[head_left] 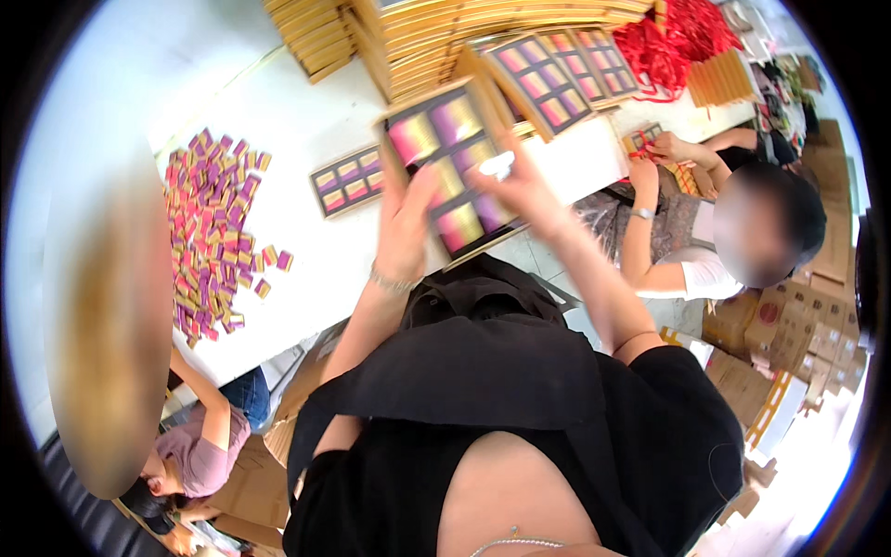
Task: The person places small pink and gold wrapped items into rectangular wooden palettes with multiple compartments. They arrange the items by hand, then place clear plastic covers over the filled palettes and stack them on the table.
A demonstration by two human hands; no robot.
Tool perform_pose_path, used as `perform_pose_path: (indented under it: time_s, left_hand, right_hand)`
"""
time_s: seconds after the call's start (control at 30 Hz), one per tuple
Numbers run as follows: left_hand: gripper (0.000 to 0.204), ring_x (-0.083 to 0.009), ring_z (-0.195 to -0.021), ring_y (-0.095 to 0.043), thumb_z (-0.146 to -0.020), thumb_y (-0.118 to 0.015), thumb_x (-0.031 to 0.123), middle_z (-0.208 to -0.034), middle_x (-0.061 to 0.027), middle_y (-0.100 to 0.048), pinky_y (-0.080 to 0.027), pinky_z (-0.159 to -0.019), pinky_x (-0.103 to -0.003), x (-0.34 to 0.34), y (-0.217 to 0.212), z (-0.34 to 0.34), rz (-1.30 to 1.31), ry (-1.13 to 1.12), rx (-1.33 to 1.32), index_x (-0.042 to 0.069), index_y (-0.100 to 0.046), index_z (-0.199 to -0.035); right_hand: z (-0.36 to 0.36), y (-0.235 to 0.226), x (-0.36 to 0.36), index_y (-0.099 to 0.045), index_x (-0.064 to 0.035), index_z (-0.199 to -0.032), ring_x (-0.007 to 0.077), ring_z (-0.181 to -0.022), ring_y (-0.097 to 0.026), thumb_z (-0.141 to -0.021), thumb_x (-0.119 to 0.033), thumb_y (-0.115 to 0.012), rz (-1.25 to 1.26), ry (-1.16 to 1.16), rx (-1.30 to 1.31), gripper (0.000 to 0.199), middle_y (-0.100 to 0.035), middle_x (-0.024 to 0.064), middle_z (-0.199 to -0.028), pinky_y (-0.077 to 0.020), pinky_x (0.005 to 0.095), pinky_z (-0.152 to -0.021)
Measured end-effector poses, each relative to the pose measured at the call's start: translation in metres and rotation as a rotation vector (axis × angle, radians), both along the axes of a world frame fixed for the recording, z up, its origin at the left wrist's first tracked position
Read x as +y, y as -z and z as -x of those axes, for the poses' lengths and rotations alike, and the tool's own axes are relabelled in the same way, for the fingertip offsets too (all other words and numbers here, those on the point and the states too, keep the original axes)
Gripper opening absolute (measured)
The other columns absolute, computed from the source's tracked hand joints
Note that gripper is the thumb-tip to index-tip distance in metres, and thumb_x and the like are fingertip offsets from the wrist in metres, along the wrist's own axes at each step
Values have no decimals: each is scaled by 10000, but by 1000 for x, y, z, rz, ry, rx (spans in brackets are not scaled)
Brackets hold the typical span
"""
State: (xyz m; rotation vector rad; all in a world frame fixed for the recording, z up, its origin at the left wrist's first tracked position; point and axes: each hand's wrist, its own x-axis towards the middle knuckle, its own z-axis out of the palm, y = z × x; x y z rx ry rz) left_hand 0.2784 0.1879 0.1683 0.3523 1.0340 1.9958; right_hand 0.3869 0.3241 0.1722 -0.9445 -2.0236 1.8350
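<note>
Between my hands is a gold-edged gift box (453, 243), tilted, with six pink, gold and purple wrapped blocks in dark compartments. My left hand (405, 218) grips its near left side, the thumb over the edge. My right hand (529, 190) is at its right side, fingers bent over the box, slightly blurred. A small bright white thing (498, 166) shows at the right fingertips; its kind cannot be made out. Behind my left hand, a smaller dark tray (349, 180) of wrapped blocks lies on the white table (306, 269).
A heap of small wrapped blocks (218, 241) covers the table's left. Gold boxes (501, 28) are stacked at the back, with filled boxes (543, 84) leaning nearby. Red ribbons (673, 46) lie at the far right. Co-workers sit right (673, 232) and lower left (200, 450). Cartons (780, 325) stand right.
</note>
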Motion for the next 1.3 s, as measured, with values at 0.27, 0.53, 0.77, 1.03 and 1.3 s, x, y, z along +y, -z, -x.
perform_pose_path:
  time_s: [0.27, 0.53, 0.77, 1.03, 1.3]
  left_hand:
    - [899, -388, -1455, -127, -900, -601, 404, -1538, -310, -140, -152, -1181, -448, 200, 62, -22, 709, -155, 1069, -126, -135, -1457]
    - [870, -398, -1375, -326, -882, -652, 293, -1489, -287, -283, -284, -1138, -385, 229, 90, -8, 505, -259, 854, -65, -139, -1486]
    - [693, -257, -983, -638, -767, -773, 108, -1137, -142, -598, -552, -829, -423, 237, 100, -4, 132, 5, 23, 32, -354, -1314]
    - [1319, -394, -1376, -325, -594, -862, 298, -1525, -286, -206, -299, -1132, -377, 240, 84, -11, 801, -124, 156, 66, 31, -1536]
    - [1288, -434, -1431, -185, -628, -829, 450, -1546, -319, -96, -214, -1168, -439, 252, 127, -5, 498, -145, 166, 57, -1, -1532]
  right_hand:
    - [-109, -63, 276, -556, 28, -1201, 189, -871, -688, -912, -236, -652, 30, 324, 32, 403, -679, 116, -1047, -568, 320, -802]
    - [-55, 15, 359, -591, 48, -1116, 177, -801, -648, -840, -278, -733, 38, 47, -118, 451, -673, 111, -966, -524, 313, -742]
    - [-119, 46, 489, -582, -43, -1235, 195, -978, -649, -953, -290, -575, 550, -148, -101, 374, -670, 59, -1118, -509, 339, -897]
    - [-74, 68, 453, -451, -87, -1413, 184, -1223, -532, -990, -378, -508, 362, -184, -144, 517, -559, 33, -1340, -424, 331, -1027]
    - [-29, 26, 363, -368, -20, -1402, 203, -1194, -476, -846, -501, -677, -474, 8, -187, 798, -509, 103, -1309, -358, 311, -1017]
